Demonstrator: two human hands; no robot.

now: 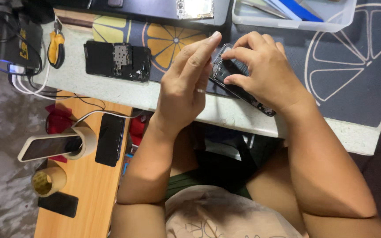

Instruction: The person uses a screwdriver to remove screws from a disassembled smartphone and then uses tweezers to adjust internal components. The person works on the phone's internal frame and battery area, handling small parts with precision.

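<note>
My right hand [263, 70] grips a dark phone body [237, 86] tilted up off the white table edge [225, 115], fingers curled over its top end. My left hand [186, 86] is raised beside it, thumb and forefinger stretched toward the phone's upper corner, pinching something small there that I cannot make out. Both hands meet above the dark mat with orange-slice drawings [353, 66].
An opened black phone with bare circuit board [117, 61] lies left on the mat, yellow-handled pliers [56, 48] beside it. A clear plastic tray [296, 15] sits far right. On the low wooden bench [84, 185] are a black phone [110, 140], tape rolls [48, 180] and another phone [45, 147].
</note>
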